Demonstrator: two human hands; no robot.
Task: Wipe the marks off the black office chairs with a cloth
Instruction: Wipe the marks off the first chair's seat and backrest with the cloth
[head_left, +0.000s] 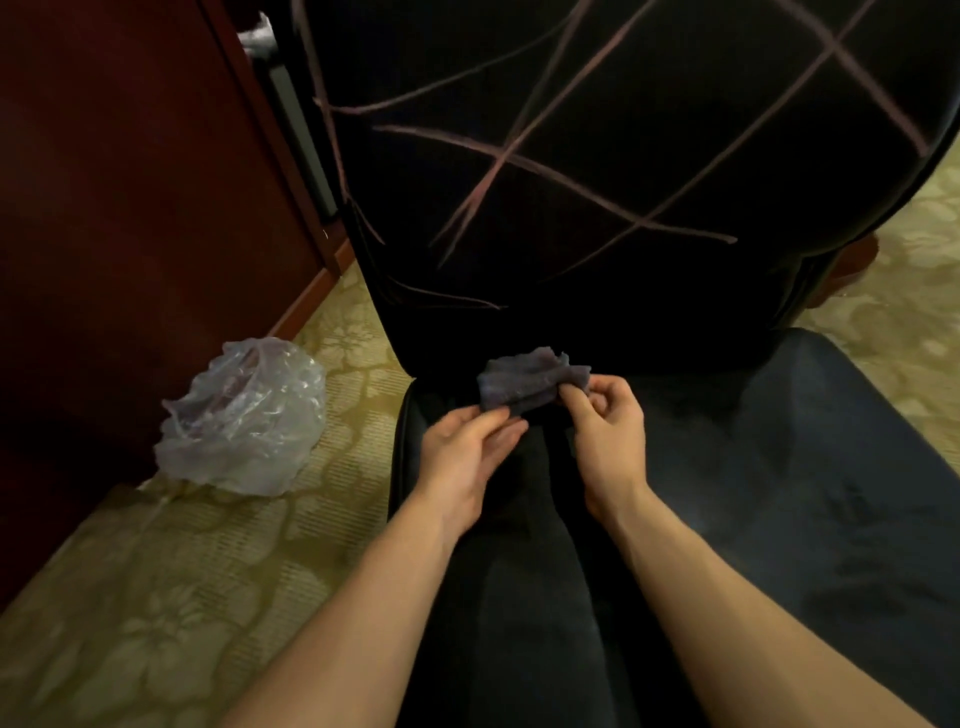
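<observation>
Patterned carpet (156, 597): one marked chair (623, 156), one cloth (524, 384), two hands (467, 452).

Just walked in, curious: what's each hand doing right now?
Left hand: pinches one end of the cloth.
Right hand: pinches the cloth's other end, fingers curled round it.

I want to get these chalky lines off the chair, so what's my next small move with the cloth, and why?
Probably lift the cloth, which both hands pinch above the seat, and press it on the lowest pink lines on the backrest. They look unwiped and nearest.
</observation>
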